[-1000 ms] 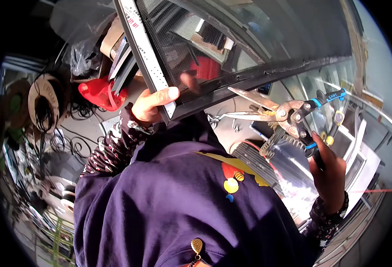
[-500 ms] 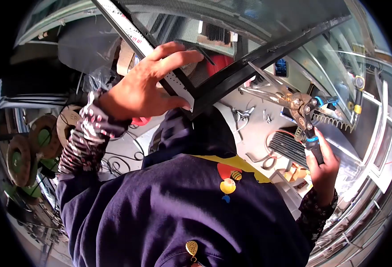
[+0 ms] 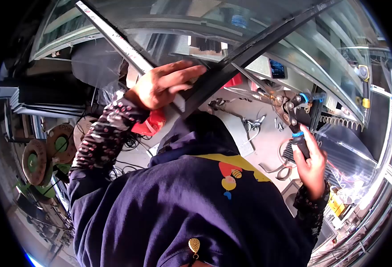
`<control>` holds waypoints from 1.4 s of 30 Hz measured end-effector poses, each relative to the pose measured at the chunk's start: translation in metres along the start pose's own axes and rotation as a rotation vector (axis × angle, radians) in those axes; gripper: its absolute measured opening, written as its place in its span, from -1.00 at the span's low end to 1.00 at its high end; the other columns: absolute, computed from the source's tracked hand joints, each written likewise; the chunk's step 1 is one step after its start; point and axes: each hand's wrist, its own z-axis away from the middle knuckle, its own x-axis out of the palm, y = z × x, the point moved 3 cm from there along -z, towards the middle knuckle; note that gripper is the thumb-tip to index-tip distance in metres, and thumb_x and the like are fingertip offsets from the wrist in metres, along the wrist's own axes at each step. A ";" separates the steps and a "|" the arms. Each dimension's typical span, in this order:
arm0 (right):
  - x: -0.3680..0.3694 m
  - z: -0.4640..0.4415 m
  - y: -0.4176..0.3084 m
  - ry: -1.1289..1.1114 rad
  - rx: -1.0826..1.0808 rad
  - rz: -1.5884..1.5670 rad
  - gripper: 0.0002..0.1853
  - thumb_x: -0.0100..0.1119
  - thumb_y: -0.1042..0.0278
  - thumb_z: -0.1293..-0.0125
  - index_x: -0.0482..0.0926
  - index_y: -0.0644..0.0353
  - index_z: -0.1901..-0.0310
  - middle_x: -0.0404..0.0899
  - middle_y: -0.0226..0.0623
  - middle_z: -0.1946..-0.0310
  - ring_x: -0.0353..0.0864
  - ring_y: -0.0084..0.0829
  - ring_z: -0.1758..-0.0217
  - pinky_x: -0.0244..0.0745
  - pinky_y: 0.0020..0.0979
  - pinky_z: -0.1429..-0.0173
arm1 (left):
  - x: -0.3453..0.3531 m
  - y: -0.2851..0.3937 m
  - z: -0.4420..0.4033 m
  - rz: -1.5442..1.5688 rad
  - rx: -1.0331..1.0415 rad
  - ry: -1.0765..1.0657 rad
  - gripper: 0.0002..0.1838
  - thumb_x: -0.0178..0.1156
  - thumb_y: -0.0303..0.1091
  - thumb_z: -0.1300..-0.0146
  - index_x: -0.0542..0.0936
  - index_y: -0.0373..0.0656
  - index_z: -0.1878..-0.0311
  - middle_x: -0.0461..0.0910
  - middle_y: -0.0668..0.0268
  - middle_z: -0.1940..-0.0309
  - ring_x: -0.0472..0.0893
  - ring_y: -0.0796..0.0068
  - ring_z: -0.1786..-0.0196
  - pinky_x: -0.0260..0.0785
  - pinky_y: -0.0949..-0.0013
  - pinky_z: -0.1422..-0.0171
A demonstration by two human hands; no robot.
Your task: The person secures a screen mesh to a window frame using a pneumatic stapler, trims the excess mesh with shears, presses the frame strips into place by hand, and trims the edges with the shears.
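My left hand (image 3: 160, 84) is wrapped over one side of a black-framed mesh screen (image 3: 238, 60), close to its near corner. The fingers lie across the frame onto the mesh, and the thumb is hidden. That side of the frame carries a white strip (image 3: 111, 35) with red print. My right hand (image 3: 310, 167) grips the lower black-and-blue handle of a pliers-like hand tool (image 3: 281, 104) with long pointed jaws. The jaws stand apart, and one tip is near the frame's right side; whether it touches I cannot tell. The tool's other handle points right.
A phone (image 3: 277, 69) lies beyond the tool. Glass panels (image 3: 329, 58) stand at right, with a coiled spring-like cord (image 3: 340, 122). A smaller pair of pliers (image 3: 253, 124) lies below. Several cardboard-sided spools (image 3: 34, 162) are at left, and a red object (image 3: 151, 123) sits under my left forearm.
The screen has shifted and tilted in view. My left fingers have drawn closer together, and the thumb no longer shows at the corner. The tool in my right hand has moved slightly left.
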 end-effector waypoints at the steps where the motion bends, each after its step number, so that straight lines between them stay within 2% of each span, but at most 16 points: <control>1: -0.001 -0.005 0.000 -0.031 -0.006 0.013 -0.51 0.15 0.61 -0.14 0.45 0.27 -0.17 0.62 -0.06 0.13 0.67 -0.35 0.19 0.51 -0.41 0.12 | 0.005 0.001 -0.011 0.130 -0.096 0.061 -0.58 0.13 -0.52 -0.21 0.46 -0.21 -0.17 0.50 0.09 -0.08 0.53 0.05 -0.07 0.49 0.27 -0.07; 3: -0.013 -0.010 -0.006 -0.013 -0.034 0.083 -0.50 0.15 0.60 -0.13 0.46 0.23 -0.17 0.60 -0.04 0.08 0.67 -0.24 0.15 0.52 -0.37 0.08 | 0.025 0.005 -0.043 0.036 -0.074 0.087 -0.57 0.15 -0.51 -0.19 0.47 -0.19 -0.16 0.52 0.03 0.03 0.57 0.10 0.02 0.53 0.32 0.06; 7: -0.034 -0.005 0.003 0.020 -0.058 0.276 -0.51 0.12 0.62 -0.14 0.46 0.22 -0.17 0.59 -0.04 0.06 0.66 -0.20 0.10 0.52 -0.35 0.05 | 0.049 0.003 -0.061 0.042 -0.027 0.096 -0.49 0.25 -0.55 -0.07 0.49 -0.12 -0.15 0.51 0.08 -0.01 0.55 0.06 -0.02 0.53 0.25 0.02; 8: -0.038 -0.004 0.002 0.047 -0.070 0.306 -0.51 0.10 0.64 -0.13 0.46 0.21 -0.16 0.60 -0.04 0.08 0.67 -0.17 0.17 0.53 -0.34 0.10 | 0.051 0.007 -0.065 0.026 -0.027 0.084 -0.46 0.28 -0.57 -0.01 0.50 -0.10 -0.14 0.51 0.12 -0.03 0.55 0.05 -0.04 0.53 0.22 0.00; 9: -0.047 -0.004 -0.006 0.041 0.078 0.232 -0.50 0.10 0.65 -0.12 0.47 0.21 -0.16 0.61 -0.05 0.11 0.67 -0.14 0.27 0.54 -0.33 0.18 | 0.049 0.011 -0.075 0.046 -0.033 0.108 -0.44 0.29 -0.57 0.03 0.52 -0.04 -0.13 0.53 0.24 -0.05 0.53 0.00 -0.07 0.53 0.18 -0.02; 11: -0.051 -0.004 -0.008 0.055 0.042 0.268 -0.50 0.08 0.66 -0.12 0.47 0.20 -0.16 0.61 -0.06 0.14 0.65 -0.12 0.34 0.53 -0.33 0.25 | 0.052 0.009 -0.078 -0.001 -0.050 0.100 -0.43 0.30 -0.56 0.04 0.53 0.01 -0.13 0.55 0.24 -0.04 0.53 0.02 -0.09 0.54 0.20 0.01; 13: -0.060 -0.011 -0.015 0.070 -0.048 0.341 -0.51 0.06 0.64 -0.14 0.47 0.18 -0.16 0.61 -0.07 0.16 0.64 -0.12 0.32 0.52 -0.32 0.23 | 0.055 0.009 -0.081 0.068 -0.132 0.110 -0.44 0.32 -0.54 0.04 0.54 0.00 -0.12 0.55 0.19 -0.02 0.55 0.03 -0.05 0.55 0.22 0.04; 15: -0.065 -0.017 -0.024 0.034 0.043 0.483 -0.52 0.05 0.60 -0.15 0.48 0.14 -0.16 0.60 -0.07 0.19 0.63 -0.12 0.29 0.51 -0.30 0.22 | 0.057 0.009 -0.091 0.178 -0.239 0.132 -0.49 0.36 -0.49 0.01 0.55 -0.03 -0.09 0.57 0.07 0.06 0.63 0.08 0.10 0.55 0.26 0.11; 17: -0.067 -0.019 -0.031 0.040 0.047 0.506 -0.53 0.05 0.57 -0.16 0.48 0.12 -0.16 0.60 -0.08 0.22 0.62 -0.12 0.27 0.50 -0.29 0.21 | 0.057 0.014 -0.088 0.187 -0.279 0.126 -0.51 0.22 -0.65 -0.01 0.53 -0.14 -0.08 0.57 0.05 0.12 0.60 0.05 0.07 0.53 0.28 0.03; 23: -0.068 -0.024 -0.069 -0.093 0.150 0.551 -0.55 0.06 0.57 -0.18 0.47 0.13 -0.15 0.60 -0.05 0.23 0.63 -0.08 0.28 0.52 -0.27 0.24 | 0.063 0.009 -0.078 0.303 -0.198 0.291 -0.49 0.20 -0.74 0.07 0.55 -0.18 -0.03 0.58 0.10 0.08 0.61 0.11 0.04 0.53 0.32 -0.01; 28: -0.056 -0.021 -0.090 -0.092 0.201 0.649 -0.54 0.15 0.59 -0.16 0.48 0.13 -0.14 0.55 -0.15 0.43 0.60 -0.22 0.47 0.43 -0.31 0.43 | 0.063 0.012 -0.081 0.295 -0.224 0.308 -0.54 0.18 -0.76 0.05 0.57 -0.20 0.02 0.58 0.06 0.08 0.62 0.12 0.05 0.53 0.32 0.00; 29: -0.053 -0.021 -0.089 -0.092 0.201 0.650 -0.54 0.15 0.59 -0.16 0.48 0.13 -0.14 0.55 -0.15 0.43 0.60 -0.22 0.47 0.43 -0.31 0.43 | 0.063 0.014 -0.081 0.295 -0.224 0.308 -0.54 0.18 -0.76 0.05 0.57 -0.20 0.02 0.58 0.06 0.08 0.62 0.12 0.05 0.53 0.32 0.00; 31: -0.048 -0.018 -0.091 -0.039 0.193 0.626 -0.55 0.16 0.57 -0.18 0.48 0.12 -0.14 0.52 -0.18 0.48 0.57 -0.23 0.50 0.41 -0.33 0.45 | 0.062 0.014 -0.083 0.268 -0.263 0.368 -0.64 0.25 -0.69 -0.01 0.64 -0.16 0.09 0.63 0.11 0.26 0.65 0.14 0.16 0.54 0.33 0.12; 37: -0.030 -0.007 -0.086 0.006 0.313 0.546 -0.53 0.12 0.56 -0.18 0.46 0.08 -0.17 0.58 -0.12 0.39 0.61 -0.14 0.42 0.45 -0.26 0.36 | 0.059 0.011 -0.083 0.394 -0.271 0.292 -0.59 0.13 -0.77 -0.03 0.61 -0.18 0.05 0.61 0.07 0.18 0.64 0.08 0.11 0.53 0.31 0.07; 40: -0.005 0.015 -0.062 -0.006 0.531 0.289 -0.38 0.07 0.57 -0.14 0.30 0.06 -0.29 0.62 -0.07 0.27 0.62 -0.08 0.33 0.50 -0.26 0.27 | 0.055 0.012 -0.084 0.386 -0.286 0.240 -0.59 0.11 -0.76 -0.04 0.61 -0.18 0.04 0.63 0.09 0.18 0.63 0.07 0.07 0.52 0.28 0.03; 42: 0.003 0.020 -0.059 0.012 0.599 0.153 -0.43 0.08 0.49 -0.18 0.31 0.09 -0.28 0.62 -0.10 0.35 0.64 -0.16 0.37 0.49 -0.30 0.28 | 0.056 0.010 -0.082 0.371 -0.249 0.232 -0.56 0.10 -0.78 -0.02 0.59 -0.19 0.01 0.62 0.09 0.17 0.62 0.06 0.07 0.53 0.30 0.03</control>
